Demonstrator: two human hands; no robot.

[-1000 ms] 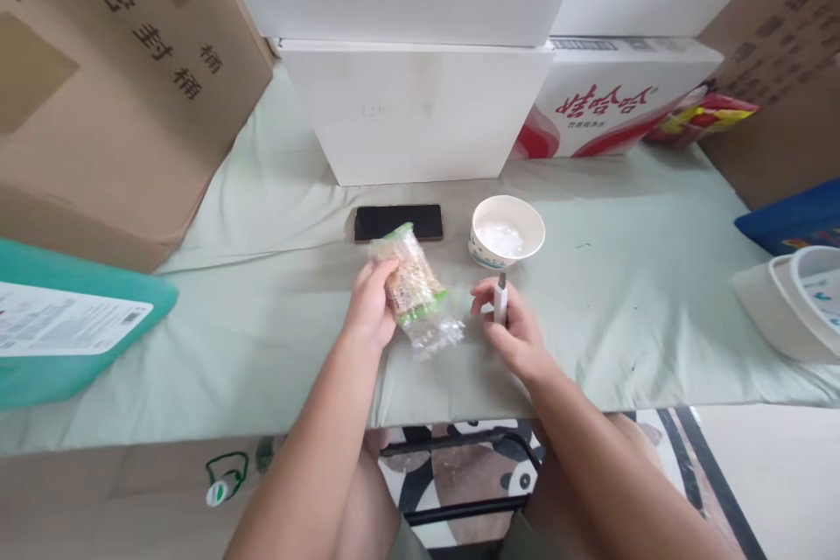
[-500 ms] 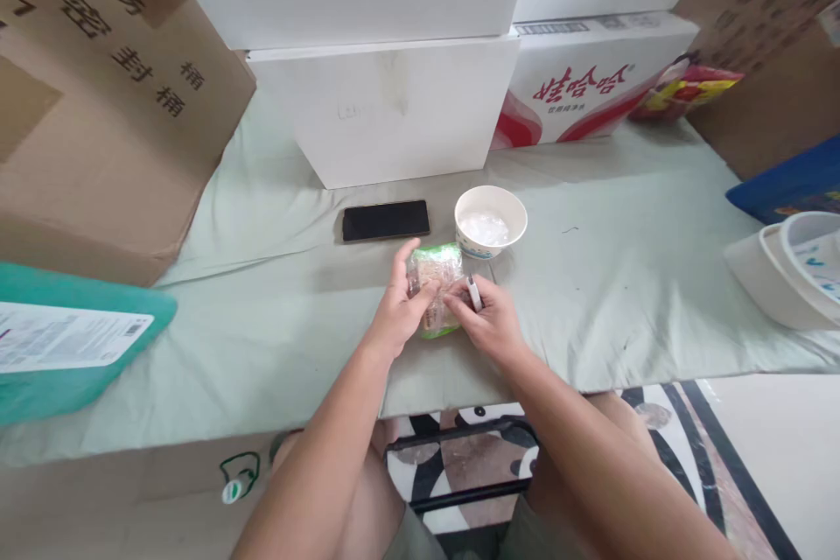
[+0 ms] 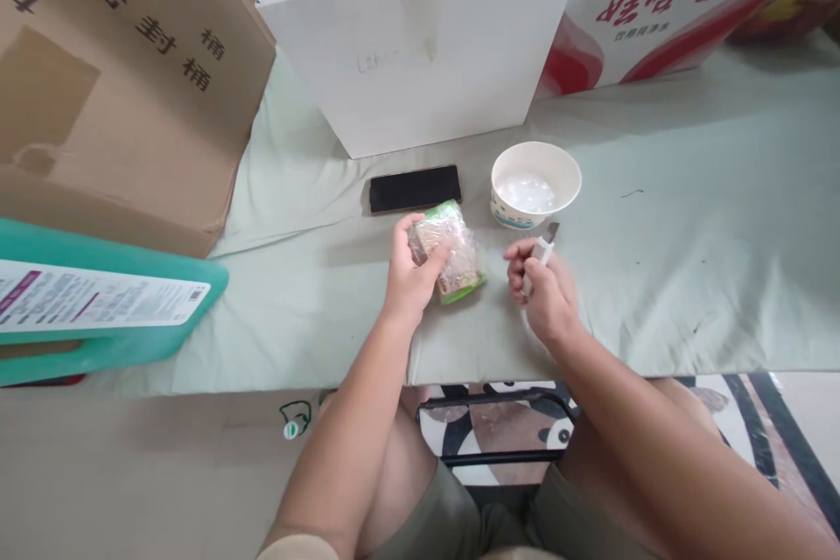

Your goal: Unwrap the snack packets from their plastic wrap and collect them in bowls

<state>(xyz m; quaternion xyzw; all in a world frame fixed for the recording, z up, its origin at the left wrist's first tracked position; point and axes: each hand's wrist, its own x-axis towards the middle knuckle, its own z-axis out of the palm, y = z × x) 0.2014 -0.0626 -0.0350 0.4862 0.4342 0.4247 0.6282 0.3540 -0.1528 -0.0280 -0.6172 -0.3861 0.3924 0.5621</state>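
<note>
My left hand (image 3: 413,276) grips a small package in clear plastic wrap (image 3: 452,258) with bright green ends, thumb across its top. What the wrap encloses looks tan but is hard to make out. Held apart to the right, my right hand (image 3: 548,293) is closed round a white utility knife (image 3: 539,255), its short grey blade pointing up and away. Just beyond the knife stands a white paper bowl (image 3: 535,184) with crumpled clear plastic (image 3: 526,192) inside. A black phone (image 3: 416,189) lies flat behind the package.
A pale green cloth (image 3: 656,280) covers the table. White boxes (image 3: 433,52) and a red-and-white carton (image 3: 656,17) line the back. At the left are a brown cardboard box (image 3: 131,122) and a teal container (image 3: 197,271). My legs are under the table edge.
My right hand has drawn away from the package to the right, and the knife blade now shows. The package is tilted in my left hand. The view has shifted lower and closer.
</note>
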